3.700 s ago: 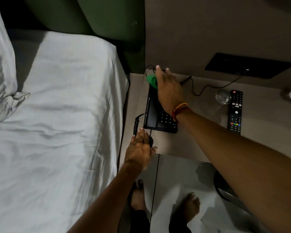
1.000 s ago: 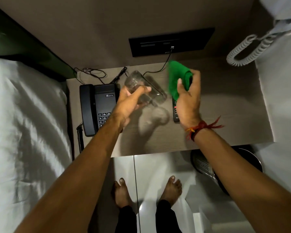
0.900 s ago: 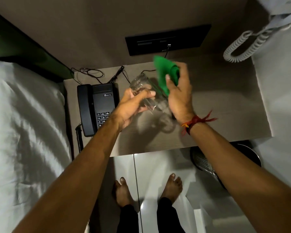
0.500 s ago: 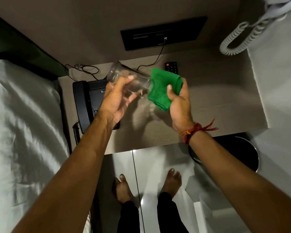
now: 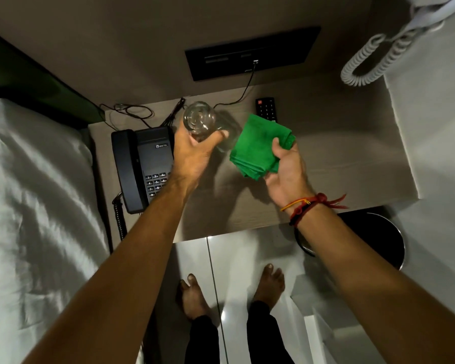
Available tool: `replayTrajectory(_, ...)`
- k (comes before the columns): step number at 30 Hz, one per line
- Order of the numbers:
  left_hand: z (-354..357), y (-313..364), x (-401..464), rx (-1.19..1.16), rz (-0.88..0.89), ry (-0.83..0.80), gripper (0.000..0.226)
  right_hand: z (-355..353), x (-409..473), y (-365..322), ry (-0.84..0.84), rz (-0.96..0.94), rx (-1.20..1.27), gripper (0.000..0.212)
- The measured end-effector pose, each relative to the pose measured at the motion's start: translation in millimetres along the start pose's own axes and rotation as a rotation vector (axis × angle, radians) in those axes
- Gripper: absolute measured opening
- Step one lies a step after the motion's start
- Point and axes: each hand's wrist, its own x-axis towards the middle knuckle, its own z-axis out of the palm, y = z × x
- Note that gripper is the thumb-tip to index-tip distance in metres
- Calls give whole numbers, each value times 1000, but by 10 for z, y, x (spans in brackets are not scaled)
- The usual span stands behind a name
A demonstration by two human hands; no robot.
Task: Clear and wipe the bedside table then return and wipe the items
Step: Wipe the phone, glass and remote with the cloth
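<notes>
A: From the head camera, what do the hands hold?

B: The left hand (image 5: 195,156) is clamped around a clear glass (image 5: 200,121), lifted above the bedside table (image 5: 339,164). The right hand (image 5: 286,169) grips a folded green cloth (image 5: 258,145) just beside it.

A: On the table?

B: A black telephone (image 5: 142,164) at left, a remote (image 5: 266,109) behind the cloth.

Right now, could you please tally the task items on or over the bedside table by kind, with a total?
Telephone: 1, on the table
Drinking glass: 1, held in the left hand
Green cloth: 1, held in the right hand
Remote control: 1, on the table, partly hidden by the cloth
Total: 4
</notes>
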Motion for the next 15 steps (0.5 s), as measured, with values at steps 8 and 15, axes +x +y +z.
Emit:
replayTrajectory(8, 19, -292, -87, 347, -38, -10, 73, -381, 231, -412, 208, -356, -337, 31)
replayTrajectory(15, 203, -599, -277, 187, -238, 345, 46, -551, 350, -574, 253, -535, -795, 29)
